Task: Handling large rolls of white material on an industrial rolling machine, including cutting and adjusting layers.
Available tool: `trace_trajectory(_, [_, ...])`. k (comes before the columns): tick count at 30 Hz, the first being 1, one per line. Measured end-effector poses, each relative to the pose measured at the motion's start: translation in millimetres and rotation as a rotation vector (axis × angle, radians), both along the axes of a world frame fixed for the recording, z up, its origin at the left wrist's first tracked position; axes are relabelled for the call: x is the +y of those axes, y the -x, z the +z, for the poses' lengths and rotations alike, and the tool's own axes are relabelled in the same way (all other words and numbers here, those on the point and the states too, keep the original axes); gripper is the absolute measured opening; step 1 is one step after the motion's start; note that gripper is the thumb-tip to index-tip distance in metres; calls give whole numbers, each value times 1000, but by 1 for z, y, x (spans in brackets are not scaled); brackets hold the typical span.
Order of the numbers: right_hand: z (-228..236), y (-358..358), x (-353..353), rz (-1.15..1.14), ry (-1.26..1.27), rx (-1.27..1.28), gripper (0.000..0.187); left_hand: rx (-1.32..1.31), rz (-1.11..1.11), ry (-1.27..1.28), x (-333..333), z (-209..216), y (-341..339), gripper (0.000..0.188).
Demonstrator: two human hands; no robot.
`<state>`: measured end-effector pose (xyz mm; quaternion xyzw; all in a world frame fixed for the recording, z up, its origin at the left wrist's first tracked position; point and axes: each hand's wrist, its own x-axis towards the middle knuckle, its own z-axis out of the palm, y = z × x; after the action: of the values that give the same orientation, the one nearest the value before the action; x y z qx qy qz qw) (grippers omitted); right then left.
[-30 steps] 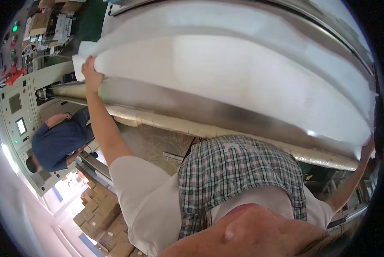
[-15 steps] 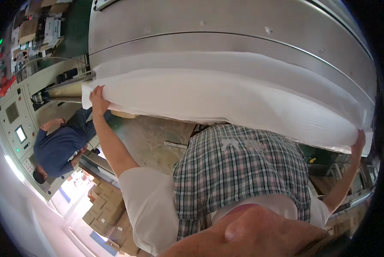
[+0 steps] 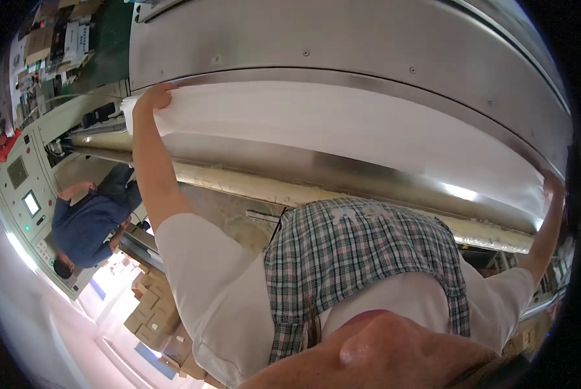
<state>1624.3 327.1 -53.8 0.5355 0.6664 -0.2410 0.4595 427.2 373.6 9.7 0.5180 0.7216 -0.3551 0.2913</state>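
Observation:
A wide white sheet (image 3: pixel 329 113), which could be thin fabric or film, stretches across the metal machine in front of me. At its far left end my left hand (image 3: pixel 156 97) grips the upper edge, fingers curled over it. Out at the right end my right hand (image 3: pixel 552 185) is closed at the sheet's corner; its fingers are small and partly hidden. Below the sheet a shiny metal surface (image 3: pixel 290 159) shows, and under that runs a long yellowish roller (image 3: pixel 251 183), close to my checked apron (image 3: pixel 362 259).
The machine's grey metal cover (image 3: pixel 355 39) rises beyond the sheet. On the left are a control panel (image 3: pixel 34 194) with a lit screen and a person in dark blue (image 3: pixel 93 217) beside it. Stacked cardboard boxes (image 3: pixel 151 308) stand at the lower left.
Both hands have moved away from me and up, carrying the sheet's near edge toward the machine cover. The metal surface and most of the roller are now uncovered.

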Motion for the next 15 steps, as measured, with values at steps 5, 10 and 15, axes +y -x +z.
trace_trajectory(5, [24,6,-1,-111,-428,246,47,-5,-138,-766,-43,37,-67,27])
trace_trajectory(10, [132,359,16,-205,-643,865,53,-707,-60,-1105,-115,82,-192,16])
trace_trajectory(15, [155,592,-26,55,-475,1129,57,-859,226,-1175,-173,57,-209,19])
